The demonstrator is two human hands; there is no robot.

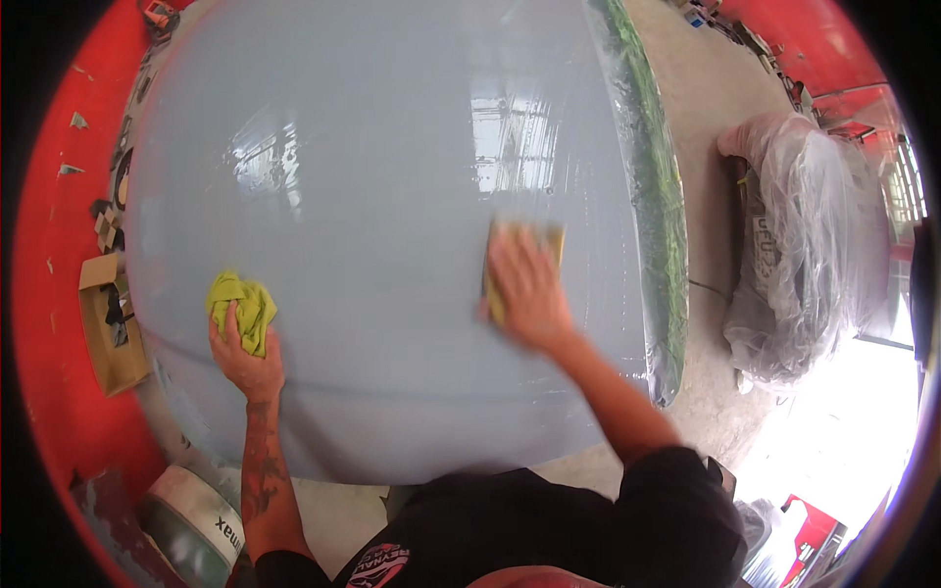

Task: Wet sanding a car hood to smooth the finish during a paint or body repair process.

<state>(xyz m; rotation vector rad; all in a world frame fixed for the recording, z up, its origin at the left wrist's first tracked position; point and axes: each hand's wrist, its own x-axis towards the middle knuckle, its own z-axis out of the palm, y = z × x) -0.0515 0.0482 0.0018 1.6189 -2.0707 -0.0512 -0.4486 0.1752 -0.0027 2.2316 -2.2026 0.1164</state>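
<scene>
A large, smooth grey car panel [392, 235] fills the middle of the view, glossy and streaked with wet on its upper and right parts. My left hand [247, 361] rests at its left side, fingers closed around a crumpled yellow-green cloth [242, 306]. Right of centre, my right hand [527, 284] lies over a flat tan sanding pad [555, 245] and presses it on the panel. This hand is slightly blurred, and it hides most of the pad.
Green masking film [655, 186] runs down the panel's right edge. Beyond it, a plastic-wrapped object [794, 255] stands on the concrete floor [716, 323]. An open cardboard box [108, 338] and a round container [191, 524] sit at left, beside a red wall [59, 294].
</scene>
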